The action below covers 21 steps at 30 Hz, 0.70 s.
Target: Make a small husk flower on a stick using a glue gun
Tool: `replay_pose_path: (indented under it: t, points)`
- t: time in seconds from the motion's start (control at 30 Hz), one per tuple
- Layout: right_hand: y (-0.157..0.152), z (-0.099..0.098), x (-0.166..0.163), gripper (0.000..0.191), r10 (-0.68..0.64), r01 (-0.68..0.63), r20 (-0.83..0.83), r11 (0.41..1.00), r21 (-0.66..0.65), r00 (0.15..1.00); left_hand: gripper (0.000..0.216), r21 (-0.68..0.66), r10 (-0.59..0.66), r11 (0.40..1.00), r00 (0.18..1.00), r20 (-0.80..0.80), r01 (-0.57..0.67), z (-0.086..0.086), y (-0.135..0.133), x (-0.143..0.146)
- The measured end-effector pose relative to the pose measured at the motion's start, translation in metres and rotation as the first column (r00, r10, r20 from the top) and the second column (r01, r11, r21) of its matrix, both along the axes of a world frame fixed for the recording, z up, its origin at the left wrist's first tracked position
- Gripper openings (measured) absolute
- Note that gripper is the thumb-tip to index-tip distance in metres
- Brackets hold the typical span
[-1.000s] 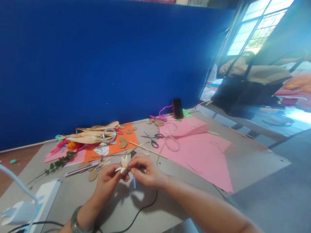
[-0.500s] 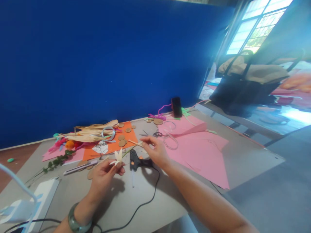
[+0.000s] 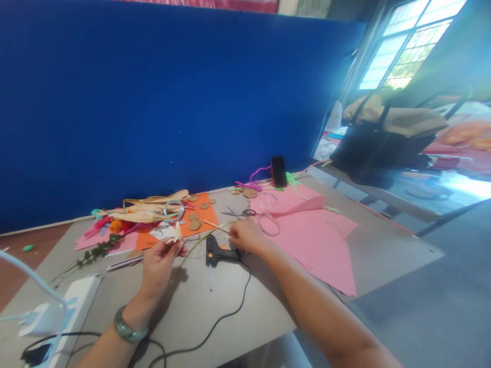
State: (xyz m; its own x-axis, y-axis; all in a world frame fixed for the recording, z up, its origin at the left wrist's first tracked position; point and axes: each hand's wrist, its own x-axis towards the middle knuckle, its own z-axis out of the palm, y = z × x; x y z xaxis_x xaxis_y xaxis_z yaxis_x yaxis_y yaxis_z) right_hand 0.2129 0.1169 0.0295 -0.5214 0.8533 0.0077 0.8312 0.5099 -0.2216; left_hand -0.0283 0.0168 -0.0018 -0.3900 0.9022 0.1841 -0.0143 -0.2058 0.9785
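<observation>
Between the thumb and fingers of my left hand (image 3: 163, 258) is a small cream flower (image 3: 176, 234) with pointed petals. My right hand (image 3: 245, 236) rests low over the table with its fingers curled together; what they pinch is hidden. A thin pale stick (image 3: 215, 225) runs up to those fingertips, though I cannot tell if they hold it. Between the hands lies a black glue gun (image 3: 211, 250) with a clear glue stick at its rear. A thin green stem (image 3: 194, 250) stretches behind the gun.
Behind are dried husks (image 3: 149, 210), a tape roll (image 3: 174, 210), round wooden slices (image 3: 194, 221), scissors (image 3: 241, 212) and a phone (image 3: 279, 171). Pink paper (image 3: 318, 240) covers the right side. A utility knife (image 3: 125, 263), leafy sprig (image 3: 100, 249) and power strip (image 3: 79, 306) lie left. The gun's cable (image 3: 215, 327) crosses the front.
My left hand has moved slightly left and away from me with the flower. My right hand has shifted a little right and lower, its fingers curling in. The stick has barely moved.
</observation>
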Motion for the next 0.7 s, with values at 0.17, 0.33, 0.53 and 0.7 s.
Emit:
replay_pose_path:
  t: [0.17, 0.33, 0.53, 0.7]
  points:
    - [-0.001, -0.003, -0.008, 0.013, 0.028, -0.033, 0.133, 0.999, 0.036, 0.991, 0.026, -0.024, -0.038, 0.999, 0.997, 0.071, 0.039, 0.008, 0.006, 0.011]
    - [0.001, -0.01, -0.016, 0.016, 0.046, -0.058, 0.165, 0.996, 0.066, 0.985, 0.029, -0.073, -0.102, 0.992, 0.992, 0.077, 0.108, 0.012, 0.005, 0.02]
    - [0.0, -0.01, -0.019, 0.014, 0.012, -0.014, 0.063, 0.999, 0.042, 0.998, 0.03, -0.102, -0.14, 0.983, 0.982, 0.126, 0.153, 0.008, -0.003, 0.02]
    - [-0.005, -0.001, -0.022, 0.018, 0.019, -0.028, -0.162, 0.998, -0.053, 0.987, 0.031, -0.072, -0.145, 0.985, 0.976, 0.162, 0.158, 0.007, -0.006, 0.014]
